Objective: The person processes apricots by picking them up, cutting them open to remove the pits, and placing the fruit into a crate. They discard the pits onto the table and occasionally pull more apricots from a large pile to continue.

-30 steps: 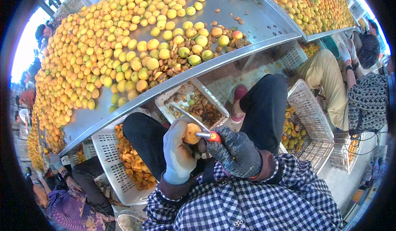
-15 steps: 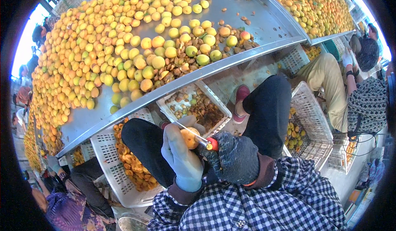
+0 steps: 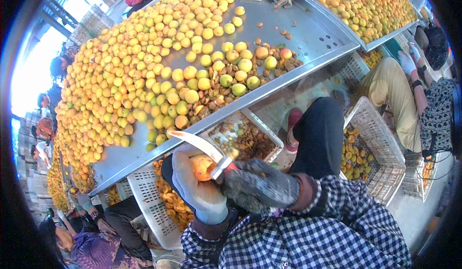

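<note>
Lower centre: the left hand in a pale grey-white glove point(image 3: 193, 188) cups a round orange fruit point(image 3: 202, 167), fingers curled round it, likely to steady it. The right hand in a dark grey knitted glove point(image 3: 260, 185) is clamped on the red handle of a curved, pale-bladed knife point(image 3: 198, 143) – tip toward upper left, blade contact unclear. Left of the hands, a white perforated plastic crate point(image 3: 149, 192) bears orange fruit pieces point(image 3: 175, 206), its walls keeping them together. Upper left, heaped yellow-orange fruit point(image 3: 110, 86) covers a grey metal table point(image 3: 313, 31) – raised edge presumably stops rolling.
</note>
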`<state>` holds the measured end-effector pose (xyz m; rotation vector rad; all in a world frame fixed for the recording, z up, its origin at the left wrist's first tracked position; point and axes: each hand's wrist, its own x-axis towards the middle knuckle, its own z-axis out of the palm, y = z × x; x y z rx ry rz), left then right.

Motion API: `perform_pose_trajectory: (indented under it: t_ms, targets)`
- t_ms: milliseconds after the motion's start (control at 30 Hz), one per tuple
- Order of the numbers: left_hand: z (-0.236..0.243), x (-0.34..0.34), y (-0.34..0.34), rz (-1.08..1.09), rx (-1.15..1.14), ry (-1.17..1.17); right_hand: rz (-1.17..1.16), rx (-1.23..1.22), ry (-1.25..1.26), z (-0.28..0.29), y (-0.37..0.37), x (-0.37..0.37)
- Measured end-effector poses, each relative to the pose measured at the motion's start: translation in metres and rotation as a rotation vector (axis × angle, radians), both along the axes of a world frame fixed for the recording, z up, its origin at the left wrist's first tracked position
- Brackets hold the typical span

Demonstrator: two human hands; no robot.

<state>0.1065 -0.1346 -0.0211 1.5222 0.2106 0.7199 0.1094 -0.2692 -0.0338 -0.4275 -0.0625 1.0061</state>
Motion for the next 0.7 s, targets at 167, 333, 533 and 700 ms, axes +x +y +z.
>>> perform_pose_trajectory:
  t_ms: [167,333,533,700]
  targets:
    - [0.034,0.004,-0.029,-0.123,-0.458,0.104,-0.441,-0.525,-0.810,0.023,-0.014,-0.019]
    - [0.036,0.002,-0.051,-0.250,-0.430,-0.028,-0.431,-1.035,-1.210,0.018,-0.024,-0.023]
    - [0.049,-0.005,-0.057,-0.323,-0.360,-0.049,-0.449,-1.038,-1.224,0.045,-0.036,-0.024]
    - [0.044,0.002,-0.040,-0.374,0.083,0.003,-0.351,-1.068,-1.261,0.055,-0.051,-0.008]
